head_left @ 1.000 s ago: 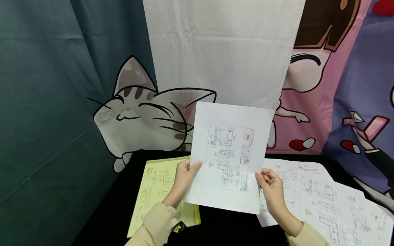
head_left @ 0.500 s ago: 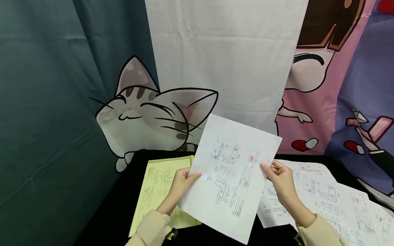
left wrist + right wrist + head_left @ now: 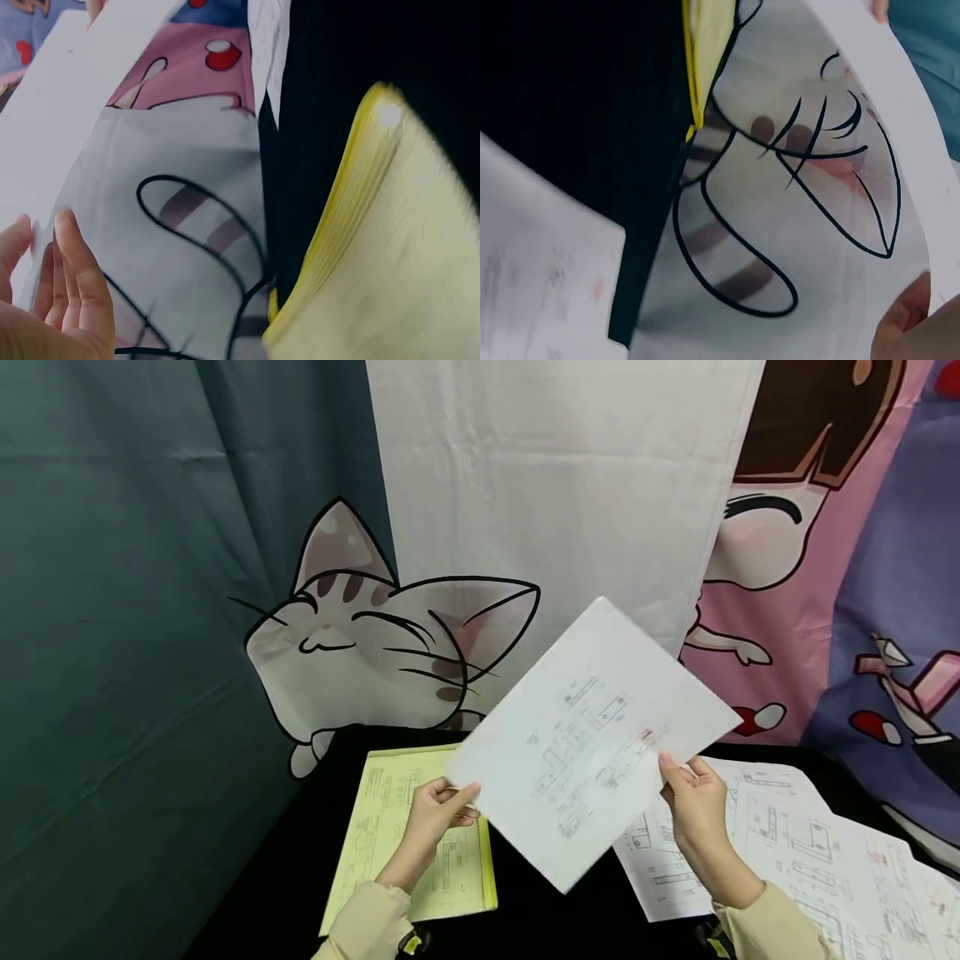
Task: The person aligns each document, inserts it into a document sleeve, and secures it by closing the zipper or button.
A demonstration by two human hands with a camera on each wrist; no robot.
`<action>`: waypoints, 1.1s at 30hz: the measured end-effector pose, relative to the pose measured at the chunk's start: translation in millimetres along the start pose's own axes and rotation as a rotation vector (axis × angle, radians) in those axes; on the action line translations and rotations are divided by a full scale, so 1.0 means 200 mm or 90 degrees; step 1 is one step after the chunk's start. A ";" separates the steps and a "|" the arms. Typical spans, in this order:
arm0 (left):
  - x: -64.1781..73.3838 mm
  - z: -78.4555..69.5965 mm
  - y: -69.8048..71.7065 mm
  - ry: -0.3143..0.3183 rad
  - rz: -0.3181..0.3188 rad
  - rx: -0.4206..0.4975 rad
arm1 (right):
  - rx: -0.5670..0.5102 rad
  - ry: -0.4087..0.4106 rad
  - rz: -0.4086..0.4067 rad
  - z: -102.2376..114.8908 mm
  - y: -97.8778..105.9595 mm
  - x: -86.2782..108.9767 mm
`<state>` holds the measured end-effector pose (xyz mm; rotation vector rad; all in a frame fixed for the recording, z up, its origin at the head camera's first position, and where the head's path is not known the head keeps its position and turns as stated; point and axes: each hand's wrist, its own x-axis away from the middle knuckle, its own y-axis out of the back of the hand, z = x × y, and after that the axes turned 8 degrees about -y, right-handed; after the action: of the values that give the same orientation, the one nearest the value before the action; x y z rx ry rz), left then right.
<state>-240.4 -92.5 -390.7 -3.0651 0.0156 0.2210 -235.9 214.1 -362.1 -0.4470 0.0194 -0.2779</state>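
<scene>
A white sheet of paper (image 3: 555, 727) printed with a technical drawing and a red stamp is held up, turned at a slant, above the table. At its left corner my left hand (image 3: 429, 822) pinches it between thumb and fingers. My right hand (image 3: 699, 814) pinches the lower right edge, thumb on the printed face. In the left wrist view the paper (image 3: 67, 112) runs past the left thumb and fingers. The right wrist view catches the paper (image 3: 907, 112) nearly edge-on, and the right hand (image 3: 911, 322) is partly cut off.
A stack of yellow printed sheets (image 3: 375, 810) lies on the black tablecloth (image 3: 277, 877) at left, below the left hand. White drawing sheets (image 3: 832, 852) overlap in a spread at right, under the right forearm. Printed curtains (image 3: 570, 485) hang behind the table.
The sheet has turned clockwise from nearly upright to a strong slant. My right hand has moved right along with its edge; the left has shifted slightly lower and now pinches near the corner.
</scene>
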 end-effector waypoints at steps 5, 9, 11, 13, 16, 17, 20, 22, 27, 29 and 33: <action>0.02 0.00 -0.05 0.040 -0.010 0.109 | -0.127 -0.058 -0.001 -0.02 -0.03 0.04; 0.02 0.00 -0.13 0.026 -0.057 0.151 | -0.185 -0.052 0.020 -0.06 -0.08 0.07; 0.02 0.01 -0.16 0.023 -0.076 0.169 | -0.189 -0.051 0.023 -0.07 -0.09 0.08; 0.02 0.02 -0.19 0.025 -0.090 0.179 | -0.192 -0.059 0.025 -0.09 -0.10 0.09; 0.02 0.03 -0.22 0.021 -0.104 0.178 | -0.191 -0.069 0.021 -0.11 -0.10 0.10; 0.02 0.03 -0.23 0.017 -0.108 0.175 | -0.199 -0.071 0.024 -0.11 -0.10 0.10; 0.02 0.04 -0.24 -0.002 -0.125 0.162 | -0.208 -0.065 0.043 -0.13 -0.10 0.10; 0.01 0.05 -0.23 -0.014 -0.138 0.154 | -0.207 -0.054 0.062 -0.13 -0.09 0.10; -0.02 0.06 -0.17 -0.032 -0.155 0.126 | -0.197 -0.009 0.100 -0.13 -0.05 0.08; -0.03 0.07 -0.13 -0.029 -0.154 0.109 | -0.198 0.003 0.108 -0.12 -0.03 0.07; -0.03 0.08 -0.01 -0.019 -0.144 0.058 | -0.137 0.002 0.126 -0.10 0.03 0.03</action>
<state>-249.3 -88.4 -406.1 -2.9403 -0.3110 0.2454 -230.8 208.9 -382.8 -0.6533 0.0960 -0.0818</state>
